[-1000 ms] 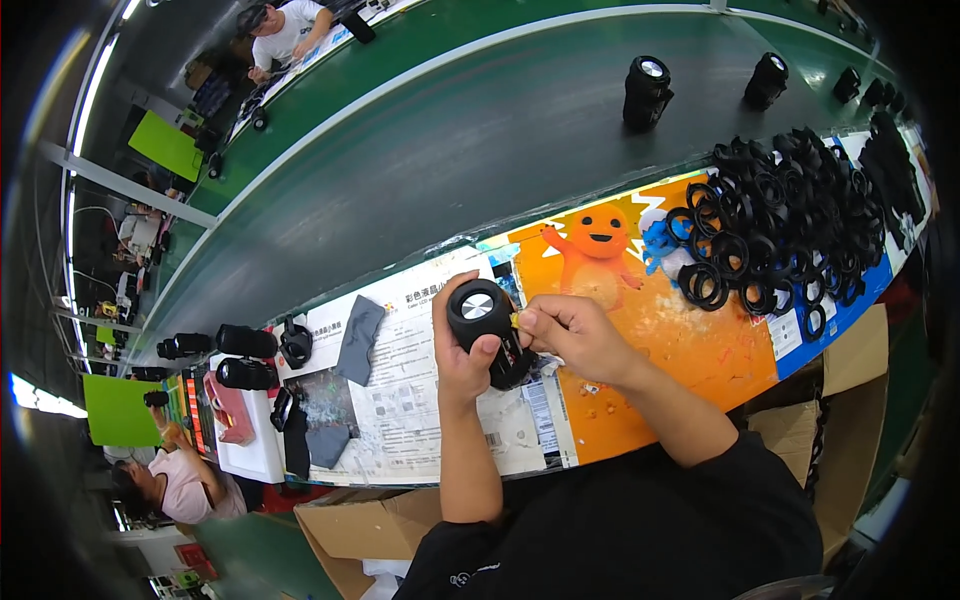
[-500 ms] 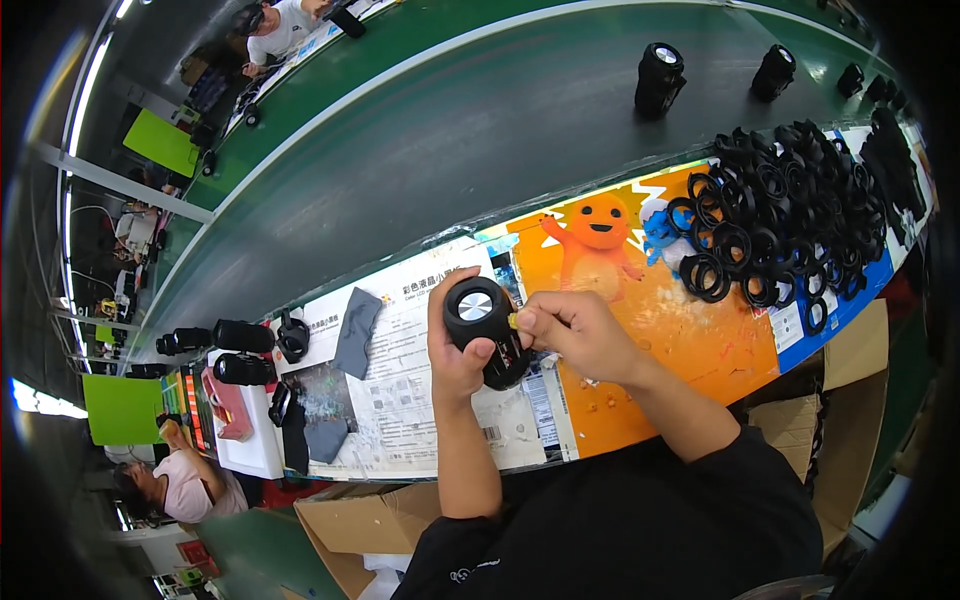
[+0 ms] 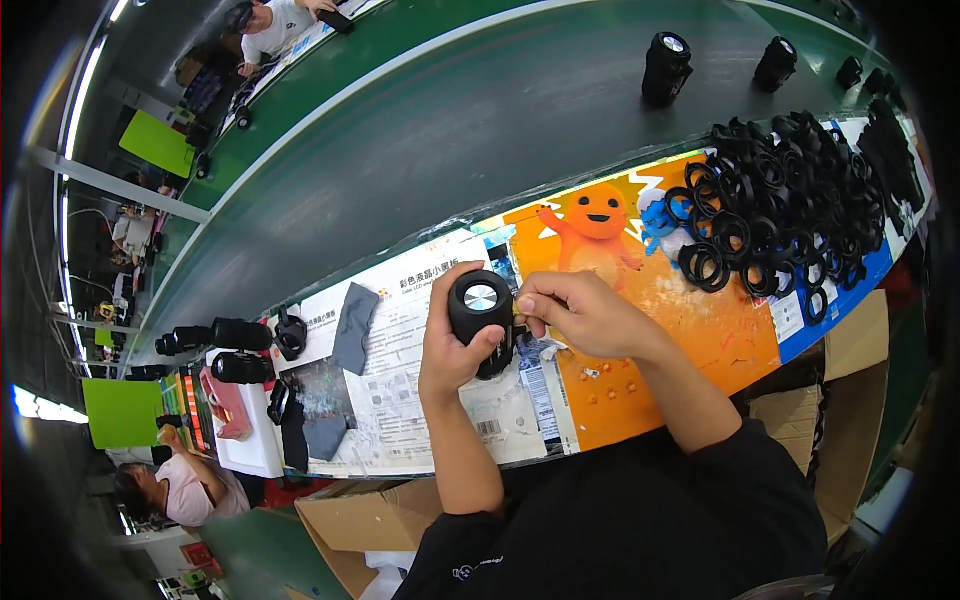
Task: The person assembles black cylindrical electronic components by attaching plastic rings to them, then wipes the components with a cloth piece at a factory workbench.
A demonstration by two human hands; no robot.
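Observation:
A black cylindrical speaker (image 3: 466, 331) with a silver disc at its upper end is held tilted over the bench. Wrapped round its left side, my left hand (image 3: 447, 358) keeps the thumb across the front. My right hand (image 3: 583, 315) is closed in a pinch against the speaker's right side. Between its fingertips shows a small yellow piece (image 3: 519, 319), too hidden to name its kind. Scraps of clear or white material lie on the bench sheet just below that hand.
Black rings (image 3: 735, 232) are heaped at the right. More speakers (image 3: 667, 70) stand on the dark conveyor belt (image 3: 420, 170) beyond. Grey cloth (image 3: 354, 328) and several black speakers (image 3: 243, 367) lie left. Open cardboard boxes (image 3: 365, 520) sit below the bench edge. Two co-workers are leftward.
The speaker has turned in my left hand, so its printed side shows less. My right hand has shifted slightly, still pinching at the speaker's side.

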